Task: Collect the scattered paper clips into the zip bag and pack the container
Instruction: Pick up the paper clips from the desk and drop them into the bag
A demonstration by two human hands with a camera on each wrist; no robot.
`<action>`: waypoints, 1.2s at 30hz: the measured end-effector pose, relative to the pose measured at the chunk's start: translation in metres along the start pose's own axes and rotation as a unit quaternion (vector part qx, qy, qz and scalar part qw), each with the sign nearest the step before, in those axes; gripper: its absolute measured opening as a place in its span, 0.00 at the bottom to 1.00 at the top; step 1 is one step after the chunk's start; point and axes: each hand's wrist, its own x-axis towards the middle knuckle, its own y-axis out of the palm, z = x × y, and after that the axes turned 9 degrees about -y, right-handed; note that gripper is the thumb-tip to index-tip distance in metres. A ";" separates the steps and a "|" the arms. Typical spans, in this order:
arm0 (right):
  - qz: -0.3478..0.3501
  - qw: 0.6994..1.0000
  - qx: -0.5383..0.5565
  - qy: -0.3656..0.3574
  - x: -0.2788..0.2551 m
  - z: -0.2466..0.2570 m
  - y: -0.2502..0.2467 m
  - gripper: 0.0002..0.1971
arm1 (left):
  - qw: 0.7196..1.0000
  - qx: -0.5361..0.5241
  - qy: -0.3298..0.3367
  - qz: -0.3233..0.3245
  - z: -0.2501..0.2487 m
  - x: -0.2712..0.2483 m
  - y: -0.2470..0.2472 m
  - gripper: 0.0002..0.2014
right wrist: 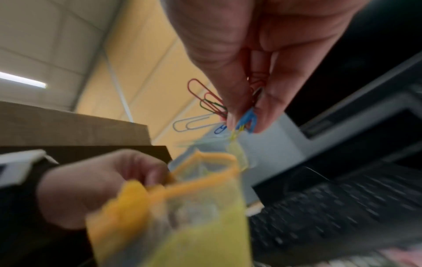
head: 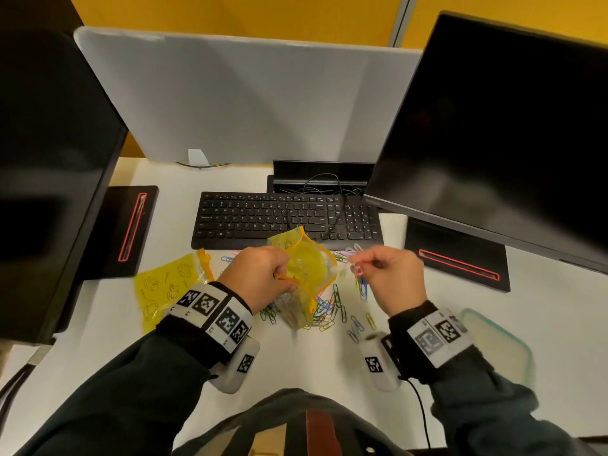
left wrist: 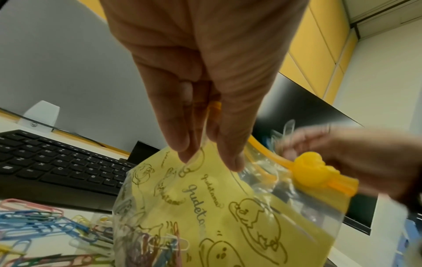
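Note:
My left hand [head: 260, 274] pinches the orange zip edge of a yellow printed zip bag [head: 307, 264], holding its mouth open above the desk; several clips lie in its bottom [left wrist: 157, 247]. The left fingers [left wrist: 182, 137] grip the bag's rim [left wrist: 213, 108]. My right hand [head: 391, 274] pinches a bunch of coloured paper clips [right wrist: 210, 104] just right of the bag's mouth [right wrist: 205, 162]. Several loose paper clips [head: 332, 307] lie scattered on the white desk under and between both hands. A clear container with a teal rim [head: 506, 340] sits at the right by my right wrist.
A second yellow zip bag [head: 167, 284] lies flat at the left. A black keyboard [head: 286, 218] sits just behind the hands. Two dark monitors [head: 493, 136] on black bases [head: 460, 258] flank the desk, with a grey partition [head: 246, 93] behind.

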 end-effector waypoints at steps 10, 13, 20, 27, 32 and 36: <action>0.219 0.929 -0.249 -0.165 0.011 0.051 0.030 0.14 | 0.999 0.011 0.035 -0.014 -0.015 -0.003 0.001 0.24; 0.150 0.971 -0.107 -0.155 0.006 0.056 0.027 0.12 | 1.000 0.004 0.029 -0.011 -0.012 -0.004 0.000 0.22; 0.111 0.975 -0.187 0.054 0.040 -0.034 0.017 0.18 | 1.000 -0.013 -0.016 0.002 0.001 -0.008 -0.005 0.21; 0.342 0.885 -0.300 0.092 0.038 -0.073 0.050 0.34 | 0.999 -0.021 -0.038 -0.025 0.012 -0.009 -0.014 0.19; 0.351 0.887 -0.296 0.035 0.022 -0.069 0.061 0.28 | 0.996 -0.014 -0.067 -0.049 0.021 -0.008 -0.026 0.17; 0.337 0.903 -0.265 0.016 0.032 -0.060 0.062 0.34 | 0.996 -0.010 -0.073 -0.054 0.020 -0.007 -0.029 0.18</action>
